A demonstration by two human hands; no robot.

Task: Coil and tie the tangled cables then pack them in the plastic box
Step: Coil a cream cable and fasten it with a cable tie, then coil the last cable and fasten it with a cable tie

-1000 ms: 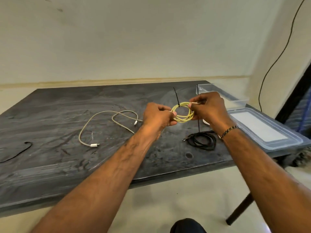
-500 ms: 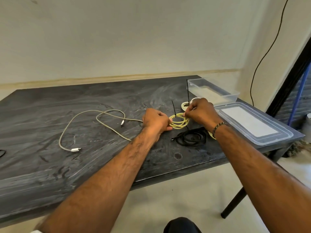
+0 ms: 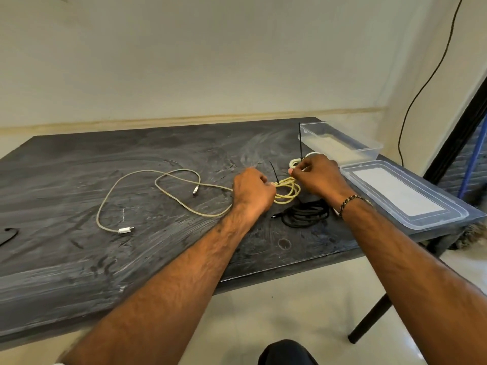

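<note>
A yellow cable coil (image 3: pixel 288 191) lies low on the dark table (image 3: pixel 79 259) between my hands, with a black zip tie (image 3: pixel 273 172) sticking up from it. My left hand (image 3: pixel 253 192) grips the coil's left side with curled fingers. My right hand (image 3: pixel 316 177) holds its right end, fingers curled. A black coiled cable (image 3: pixel 305 213) lies just in front of my right wrist. A pale coil (image 3: pixel 296 162) with an upright black tie (image 3: pixel 300 139) shows behind my right hand. A loose whitish cable (image 3: pixel 147 191) sprawls to the left. The clear plastic box (image 3: pixel 342 140) stands at the back right.
The box's clear lid (image 3: pixel 405 196) lies flat at the table's right edge. A black cable end (image 3: pixel 9 234) shows at the far left edge. A black wire (image 3: pixel 427 80) hangs down the wall on the right. The table's leg (image 3: pixel 369 320) slants below.
Both hands have lowered the yellow coil from mid-air down to the table. The view has shifted, so the table's contents sit further right and the pale coil now shows.
</note>
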